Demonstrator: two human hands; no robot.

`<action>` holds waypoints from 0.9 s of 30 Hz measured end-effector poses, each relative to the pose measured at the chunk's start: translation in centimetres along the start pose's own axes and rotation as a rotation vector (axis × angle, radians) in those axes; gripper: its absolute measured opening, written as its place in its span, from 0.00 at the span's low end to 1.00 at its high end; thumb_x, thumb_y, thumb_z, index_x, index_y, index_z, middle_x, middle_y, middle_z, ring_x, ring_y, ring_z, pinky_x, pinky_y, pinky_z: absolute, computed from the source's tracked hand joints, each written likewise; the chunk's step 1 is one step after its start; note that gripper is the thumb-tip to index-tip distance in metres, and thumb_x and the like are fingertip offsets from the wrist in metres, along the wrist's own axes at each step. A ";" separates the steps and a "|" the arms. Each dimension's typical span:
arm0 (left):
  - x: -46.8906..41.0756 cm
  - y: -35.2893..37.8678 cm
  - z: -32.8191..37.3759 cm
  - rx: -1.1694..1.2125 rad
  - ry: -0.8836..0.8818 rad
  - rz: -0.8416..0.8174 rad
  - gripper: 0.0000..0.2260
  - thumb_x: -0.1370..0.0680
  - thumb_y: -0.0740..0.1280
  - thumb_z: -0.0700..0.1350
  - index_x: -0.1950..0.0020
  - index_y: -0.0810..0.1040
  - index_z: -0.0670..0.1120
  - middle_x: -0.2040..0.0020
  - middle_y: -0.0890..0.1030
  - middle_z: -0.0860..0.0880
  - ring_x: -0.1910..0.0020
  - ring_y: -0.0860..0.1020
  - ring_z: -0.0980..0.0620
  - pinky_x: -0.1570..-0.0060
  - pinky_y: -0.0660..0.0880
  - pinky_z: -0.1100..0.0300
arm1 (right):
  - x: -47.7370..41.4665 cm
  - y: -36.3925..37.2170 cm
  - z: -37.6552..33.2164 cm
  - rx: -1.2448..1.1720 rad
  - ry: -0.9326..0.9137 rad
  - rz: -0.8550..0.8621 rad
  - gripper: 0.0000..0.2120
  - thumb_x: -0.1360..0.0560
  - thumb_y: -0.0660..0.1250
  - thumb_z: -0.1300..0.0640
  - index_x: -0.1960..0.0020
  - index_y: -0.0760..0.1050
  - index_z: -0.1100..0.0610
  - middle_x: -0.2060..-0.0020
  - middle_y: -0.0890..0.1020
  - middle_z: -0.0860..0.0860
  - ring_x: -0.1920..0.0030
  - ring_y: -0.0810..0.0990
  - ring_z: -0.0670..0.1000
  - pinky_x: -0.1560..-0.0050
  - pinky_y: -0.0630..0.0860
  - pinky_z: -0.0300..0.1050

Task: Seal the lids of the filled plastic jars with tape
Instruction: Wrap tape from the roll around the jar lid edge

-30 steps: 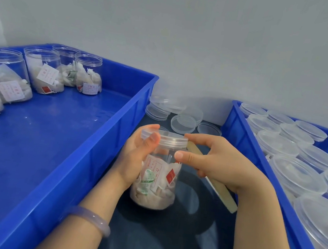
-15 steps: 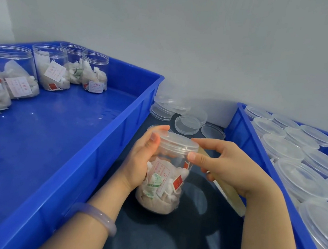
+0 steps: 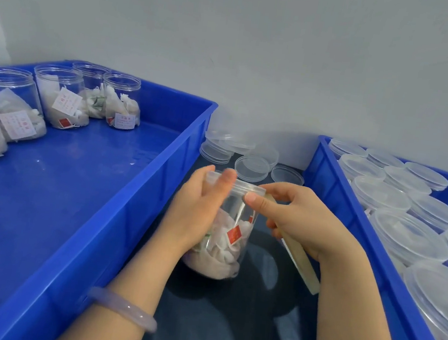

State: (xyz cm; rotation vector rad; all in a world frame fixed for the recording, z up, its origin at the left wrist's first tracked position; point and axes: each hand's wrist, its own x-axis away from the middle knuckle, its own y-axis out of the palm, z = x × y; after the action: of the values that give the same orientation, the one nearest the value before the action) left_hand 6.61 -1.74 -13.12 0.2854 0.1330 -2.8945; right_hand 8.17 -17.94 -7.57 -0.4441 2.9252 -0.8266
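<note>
Gripping the jar (image 3: pixel 225 243) high on its wall with the left hand (image 3: pixel 198 212), thumb laid up against the lid (image 3: pixel 239 185) edge, apparently to stop it turning. Pinching the lid's rim from the other side with the right hand (image 3: pixel 304 222), thumb and forefinger curled in close. Probably smoothing tape down there, though can't make out any tape against the clear plastic. Standing the jar, stuffed with white packets, on the dark table (image 3: pixel 226 325) between two blue trays. Covering part of a pale flat strip (image 3: pixel 300 264) with the right palm, purpose unclear. Leaving loose lids (image 3: pixel 251 167) just behind, handy for capping. Over to the left tray (image 3: pixel 158 190) for open filled jars (image 3: pixel 121 103), waiting by the look of it. Across to the right tray (image 3: pixel 325 188) for lidded jars (image 3: pixel 406 237), likely finished.
</note>
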 end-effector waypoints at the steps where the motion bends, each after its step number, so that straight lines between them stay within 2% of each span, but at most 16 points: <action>1: 0.2 0.3 0.1 -0.041 -0.026 0.014 0.47 0.43 0.61 0.80 0.33 0.69 0.53 0.41 0.76 0.59 0.43 0.75 0.60 0.50 0.71 0.66 | -0.1 0.3 -0.2 0.021 -0.015 0.010 0.35 0.44 0.71 0.31 0.43 0.78 0.49 0.53 0.82 0.46 0.65 0.78 0.41 0.62 0.77 0.39; 3: 0.4 0.6 0.1 -0.006 -0.051 0.093 0.50 0.47 0.65 0.79 0.32 0.69 0.52 0.41 0.77 0.56 0.44 0.76 0.59 0.51 0.73 0.66 | -0.2 0.5 -0.5 0.047 -0.040 0.026 0.29 0.41 0.73 0.35 0.45 0.76 0.48 0.52 0.81 0.41 0.60 0.79 0.42 0.57 0.76 0.42; 5: 0.4 0.7 0.0 0.089 -0.069 0.138 0.45 0.44 0.69 0.75 0.35 0.71 0.49 0.44 0.80 0.52 0.45 0.79 0.54 0.46 0.77 0.55 | -0.2 0.5 -0.6 -0.011 -0.052 -0.025 0.21 0.38 0.78 0.47 0.49 0.75 0.44 0.56 0.81 0.39 0.60 0.82 0.43 0.58 0.78 0.41; 7: 0.1 0.5 -0.2 0.139 -0.084 0.137 0.39 0.43 0.68 0.71 0.40 0.75 0.50 0.48 0.82 0.51 0.48 0.81 0.53 0.44 0.78 0.50 | 0.1 0.3 -0.5 -0.097 -0.030 -0.125 0.25 0.36 0.78 0.59 0.44 0.73 0.44 0.55 0.81 0.45 0.63 0.84 0.46 0.64 0.80 0.40; 8: 0.0 0.4 -0.2 0.144 -0.080 0.132 0.37 0.43 0.66 0.72 0.42 0.75 0.51 0.49 0.82 0.51 0.49 0.81 0.53 0.45 0.78 0.49 | 0.2 0.2 -0.6 -0.106 -0.033 -0.164 0.26 0.34 0.77 0.62 0.44 0.74 0.41 0.56 0.82 0.48 0.64 0.84 0.48 0.66 0.80 0.40; 9: -0.1 0.3 -0.3 0.144 -0.073 0.128 0.35 0.44 0.65 0.72 0.44 0.76 0.51 0.50 0.83 0.51 0.50 0.82 0.53 0.46 0.79 0.49 | 0.4 0.2 -0.8 -0.082 -0.053 -0.173 0.24 0.32 0.76 0.63 0.49 0.75 0.36 0.58 0.82 0.51 0.65 0.84 0.47 0.68 0.80 0.39; 11: -0.1 0.2 -0.3 0.164 -0.058 0.112 0.36 0.43 0.65 0.71 0.44 0.77 0.48 0.50 0.83 0.48 0.52 0.83 0.51 0.48 0.79 0.49 | 0.5 0.0 -1.1 -0.011 -0.116 -0.162 0.19 0.30 0.75 0.57 0.62 0.78 0.31 0.58 0.83 0.47 0.66 0.83 0.44 0.67 0.79 0.37; 12: -0.1 0.2 -0.3 0.174 -0.051 0.099 0.36 0.42 0.66 0.70 0.44 0.77 0.46 0.51 0.83 0.46 0.52 0.83 0.50 0.49 0.80 0.50 | 0.5 -0.2 -1.0 0.007 -0.132 -0.133 0.15 0.31 0.74 0.53 0.61 0.78 0.31 0.58 0.84 0.44 0.66 0.82 0.43 0.68 0.79 0.35; 13: -0.2 0.1 -0.3 0.178 -0.043 0.090 0.36 0.40 0.67 0.69 0.43 0.77 0.45 0.51 0.83 0.46 0.53 0.83 0.49 0.51 0.80 0.50 | 0.8 -0.4 -1.2 0.032 -0.112 -0.091 0.10 0.32 0.74 0.49 0.56 0.79 0.34 0.58 0.83 0.42 0.67 0.82 0.41 0.69 0.77 0.33; 15: -0.3 0.1 -0.3 0.189 -0.034 0.071 0.32 0.35 0.69 0.68 0.43 0.77 0.45 0.50 0.83 0.46 0.52 0.83 0.49 0.52 0.80 0.52 | 0.9 -0.9 -1.0 0.102 -0.076 -0.041 0.23 0.38 0.73 0.41 0.44 0.77 0.40 0.61 0.82 0.38 0.68 0.81 0.40 0.72 0.73 0.30; 16: -0.3 0.0 -0.3 0.194 -0.032 0.061 0.30 0.33 0.69 0.68 0.43 0.77 0.46 0.50 0.83 0.47 0.51 0.83 0.49 0.53 0.79 0.53 | 1.0 -1.1 -0.8 0.131 -0.062 -0.035 0.26 0.39 0.72 0.39 0.42 0.77 0.42 0.63 0.82 0.38 0.69 0.80 0.39 0.72 0.72 0.29; 18: -0.2 0.0 -0.4 0.198 -0.025 0.043 0.27 0.34 0.67 0.67 0.45 0.77 0.49 0.50 0.83 0.49 0.50 0.82 0.49 0.54 0.79 0.57 | 1.1 -1.1 -0.9 0.145 -0.040 -0.045 0.23 0.38 0.71 0.39 0.44 0.80 0.44 0.64 0.83 0.39 0.70 0.80 0.41 0.71 0.73 0.31; 21: -0.1 -0.2 -0.3 0.211 0.004 -0.002 0.22 0.31 0.68 0.65 0.45 0.76 0.51 0.51 0.82 0.53 0.53 0.82 0.55 0.59 0.79 0.64 | 0.9 -0.8 -0.7 0.103 -0.022 -0.076 0.12 0.35 0.72 0.41 0.52 0.82 0.42 0.59 0.84 0.43 0.70 0.79 0.41 0.69 0.75 0.35; 23: -0.1 -0.4 -0.3 0.224 0.023 -0.032 0.26 0.34 0.72 0.66 0.45 0.76 0.51 0.51 0.82 0.52 0.52 0.82 0.53 0.58 0.80 0.63 | 0.7 -0.8 -0.4 0.064 -0.009 -0.098 0.10 0.37 0.72 0.41 0.57 0.82 0.40 0.59 0.84 0.43 0.71 0.77 0.41 0.70 0.74 0.35; 24: -0.2 -0.5 -0.4 0.227 0.035 -0.046 0.31 0.40 0.72 0.69 0.45 0.76 0.51 0.51 0.82 0.52 0.51 0.82 0.53 0.56 0.80 0.61 | 0.8 -0.8 -0.4 0.041 -0.007 -0.117 0.12 0.39 0.73 0.40 0.57 0.82 0.39 0.59 0.84 0.43 0.71 0.76 0.40 0.70 0.74 0.35; 27: -0.3 -0.8 -0.7 0.206 0.087 -0.103 0.44 0.49 0.68 0.78 0.44 0.76 0.50 0.49 0.83 0.50 0.48 0.81 0.53 0.51 0.78 0.61 | 0.8 -0.6 -0.2 -0.007 -0.008 -0.167 0.23 0.49 0.73 0.34 0.54 0.82 0.37 0.53 0.83 0.44 0.70 0.77 0.40 0.68 0.74 0.35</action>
State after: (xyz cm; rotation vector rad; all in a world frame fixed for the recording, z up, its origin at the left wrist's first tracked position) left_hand 6.81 -0.78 -13.68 0.4538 -0.1419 -3.0013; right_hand 7.55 -18.58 -7.05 -0.6979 2.9148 -0.8300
